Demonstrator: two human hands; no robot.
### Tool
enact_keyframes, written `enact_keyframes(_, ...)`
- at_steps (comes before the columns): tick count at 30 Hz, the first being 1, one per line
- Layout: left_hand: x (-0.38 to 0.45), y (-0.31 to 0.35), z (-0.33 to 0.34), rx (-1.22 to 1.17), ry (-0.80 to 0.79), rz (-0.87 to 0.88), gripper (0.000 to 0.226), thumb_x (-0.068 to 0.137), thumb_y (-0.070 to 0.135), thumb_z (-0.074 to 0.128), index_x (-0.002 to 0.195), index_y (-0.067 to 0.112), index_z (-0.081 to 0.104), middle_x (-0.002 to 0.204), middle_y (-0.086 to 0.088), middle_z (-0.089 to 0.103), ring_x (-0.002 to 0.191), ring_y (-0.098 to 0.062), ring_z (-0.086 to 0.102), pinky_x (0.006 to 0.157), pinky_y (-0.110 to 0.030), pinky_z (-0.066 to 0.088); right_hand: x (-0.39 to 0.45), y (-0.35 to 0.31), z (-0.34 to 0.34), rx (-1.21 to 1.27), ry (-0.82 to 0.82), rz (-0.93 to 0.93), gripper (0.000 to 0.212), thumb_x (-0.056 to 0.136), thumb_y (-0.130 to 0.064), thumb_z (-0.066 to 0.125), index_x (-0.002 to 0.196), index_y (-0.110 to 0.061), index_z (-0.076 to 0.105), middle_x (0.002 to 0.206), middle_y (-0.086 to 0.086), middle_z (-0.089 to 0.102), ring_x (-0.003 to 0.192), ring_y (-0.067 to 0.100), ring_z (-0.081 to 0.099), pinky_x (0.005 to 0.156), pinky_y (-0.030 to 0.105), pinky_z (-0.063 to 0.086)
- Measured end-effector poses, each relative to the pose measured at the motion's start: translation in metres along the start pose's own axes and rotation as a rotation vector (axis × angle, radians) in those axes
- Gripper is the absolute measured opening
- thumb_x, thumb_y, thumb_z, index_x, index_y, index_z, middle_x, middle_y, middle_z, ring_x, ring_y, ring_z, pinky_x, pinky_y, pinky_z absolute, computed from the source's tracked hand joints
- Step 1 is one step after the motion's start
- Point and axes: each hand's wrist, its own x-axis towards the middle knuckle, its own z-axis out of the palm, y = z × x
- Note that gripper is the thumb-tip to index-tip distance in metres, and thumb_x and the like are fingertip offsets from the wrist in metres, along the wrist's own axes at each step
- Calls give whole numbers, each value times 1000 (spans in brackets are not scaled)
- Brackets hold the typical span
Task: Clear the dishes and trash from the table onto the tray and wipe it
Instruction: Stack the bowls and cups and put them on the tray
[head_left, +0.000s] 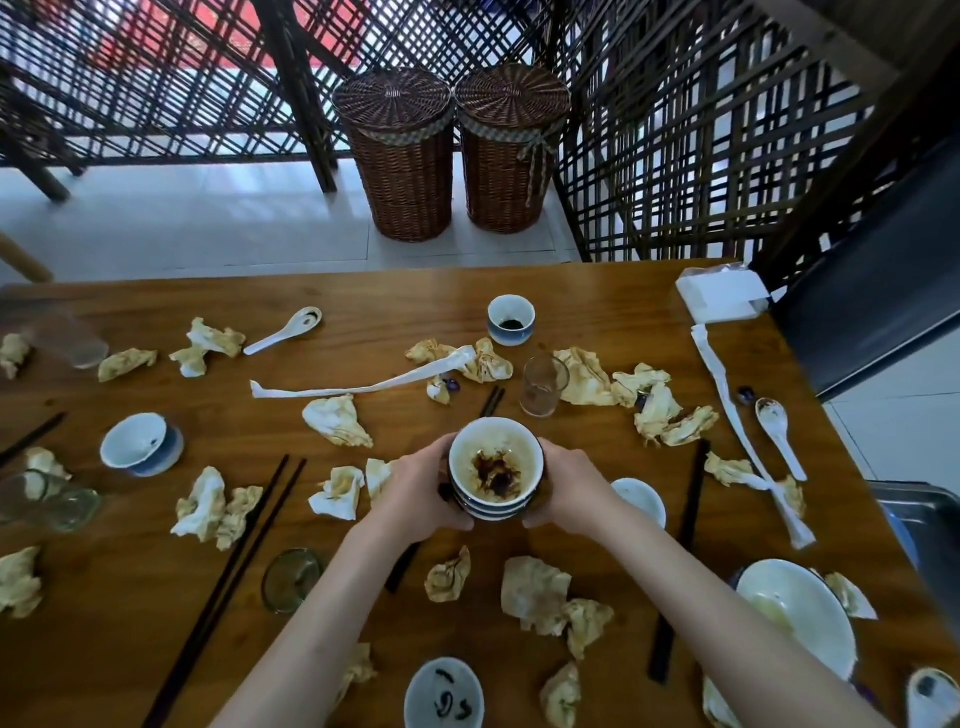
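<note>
Wooden lattice screens and two wicker baskets (452, 156) stand behind a brown worktop (130, 613) littered from end to end. At the far left a glass (47, 501) lies tipped beside a small bowl (141, 444) and crumpled napkins (215, 506); a pair of dark chopsticks (228, 582) runs diagonally, tips toward the far side, handles toward the near edge. A white spoon (283, 330) points its handle left and toward us.

At the middle, the left hand (415, 493) and right hand (569, 491) curl round opposite sides of a stack of bowls (496, 467), held upright, mouths up, above the worktop centre. Sauce stains the top bowl. Ceramic like this looks heavy for its size, stiff, breakable and likely greasy, so gripping the lowest bowl from both sides seems the safe hold; tilting could let the upper ones slide.

Further right stand a cup (510, 319), an upright glass (544, 385), more napkins, a second spoon (776, 431) lying lengthwise away from us, and a large bowl (795, 618). A grey corner at the right edge (914, 512) may be the tray; I cannot tell.
</note>
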Motion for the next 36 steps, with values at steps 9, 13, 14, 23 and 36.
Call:
enact_keyframes(9,3,-2,2,-20,17,60,103,50,10,90,139,27,40,129,7,55,124,-15,46,96,-29,40,-2,0,1,10,63,-3,75,46,-14,90,113,-24,57,110,-6,65,106,18,59,83,32,49)
enact_keyframes(13,0,6,-8,-4,29,114,101,48,13,91,136,27,43,127,7,56,121,-14,47,94,-28,40,-14,-10,-12,6,114,-23,74,46,-16,91,112,-23,58,110,-5,65,104,17,59,85,33,50)
enact_keyframes(14,-2,9,-12,-1,31,125,102,48,14,91,136,27,43,127,7,57,120,-14,48,92,-26,39,-19,-13,-16,4,134,-30,75,46,-17,91,113,-22,58,111,-5,65,105,17,59,86,32,49)
enact_keyframes(23,-38,54,-18,72,14,236,99,44,18,93,131,23,48,122,5,60,117,-14,51,86,-22,39,-87,-21,-49,-19,232,-48,74,47,-19,91,114,-18,59,113,-2,65,106,19,59,83,27,45)
enact_keyframes(36,-92,138,113,36,-19,333,95,48,18,92,131,18,46,122,4,60,117,-12,50,85,-15,37,-192,99,-94,-39,206,-51,80,47,-18,91,119,-17,57,117,-1,62,111,20,55,89,32,45)
